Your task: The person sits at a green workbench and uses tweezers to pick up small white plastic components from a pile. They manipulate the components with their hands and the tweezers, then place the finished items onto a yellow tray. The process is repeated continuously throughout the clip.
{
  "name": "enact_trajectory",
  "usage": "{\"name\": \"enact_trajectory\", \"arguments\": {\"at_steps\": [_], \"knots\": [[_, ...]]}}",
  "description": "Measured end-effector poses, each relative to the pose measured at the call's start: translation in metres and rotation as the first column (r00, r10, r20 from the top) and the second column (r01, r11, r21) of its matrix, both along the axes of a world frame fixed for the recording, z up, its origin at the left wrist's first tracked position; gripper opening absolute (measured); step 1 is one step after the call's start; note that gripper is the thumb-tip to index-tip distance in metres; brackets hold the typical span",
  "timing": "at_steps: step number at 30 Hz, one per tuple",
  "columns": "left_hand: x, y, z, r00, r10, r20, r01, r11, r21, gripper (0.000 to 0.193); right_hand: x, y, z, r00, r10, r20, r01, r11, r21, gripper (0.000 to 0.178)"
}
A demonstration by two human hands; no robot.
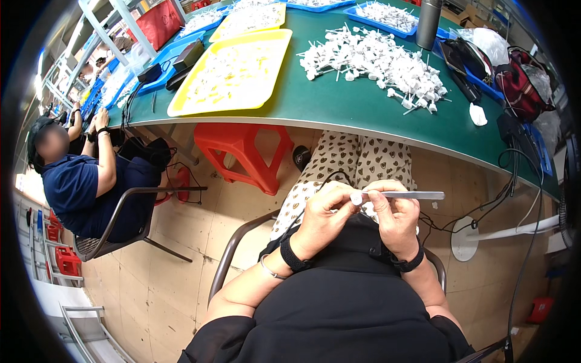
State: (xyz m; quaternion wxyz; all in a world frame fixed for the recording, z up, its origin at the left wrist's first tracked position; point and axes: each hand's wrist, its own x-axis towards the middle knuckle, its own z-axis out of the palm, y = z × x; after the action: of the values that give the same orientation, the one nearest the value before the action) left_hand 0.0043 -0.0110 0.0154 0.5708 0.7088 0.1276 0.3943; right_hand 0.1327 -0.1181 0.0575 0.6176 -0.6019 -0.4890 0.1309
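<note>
Both my hands are raised over my lap, close together. My left hand (325,213) pinches a small white plastic part (356,198) between thumb and fingers. My right hand (394,213) grips flat metal tweezers (413,195) whose long end points right; their tip meets the white part. A large heap of the same white plastic parts (375,60) lies on the green table (339,103) ahead of me, well beyond my hands.
A yellow tray (233,69) with small parts sits left of the heap, blue trays (387,17) behind it, a metal bottle (428,23) and bags (520,81) at right. Under the table stands a red stool (245,151). A seated person (85,175) works at left. Cables (514,181) hang right.
</note>
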Motion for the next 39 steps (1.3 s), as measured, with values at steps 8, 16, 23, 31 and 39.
{"name": "enact_trajectory", "arguments": {"at_steps": [8,16,23,31,39], "knots": [[0.000,-0.002,-0.001,0.999,0.016,-0.030,-0.016,1.000,-0.006,0.013,0.003,-0.001,0.001,0.998,-0.001,0.068,0.000,1.000,0.002,0.006],[0.000,0.000,-0.007,0.999,0.033,-0.011,-0.032,0.997,0.071,0.007,0.003,0.002,0.008,0.947,0.000,0.323,-0.005,1.000,0.013,0.002],[-0.001,0.000,-0.002,0.999,0.035,-0.035,-0.033,0.997,0.072,0.006,0.002,-0.001,0.007,0.994,0.012,0.110,-0.008,0.999,-0.039,0.004],[-0.002,0.002,-0.003,1.000,-0.004,-0.017,0.004,1.000,0.000,0.008,0.000,0.001,0.003,0.997,0.054,0.051,-0.056,0.997,0.043,0.007],[0.000,0.001,-0.002,1.000,0.018,-0.009,-0.018,1.000,0.025,0.011,0.001,0.004,0.001,0.971,-0.008,0.239,-0.012,0.997,0.079,0.007]]}}
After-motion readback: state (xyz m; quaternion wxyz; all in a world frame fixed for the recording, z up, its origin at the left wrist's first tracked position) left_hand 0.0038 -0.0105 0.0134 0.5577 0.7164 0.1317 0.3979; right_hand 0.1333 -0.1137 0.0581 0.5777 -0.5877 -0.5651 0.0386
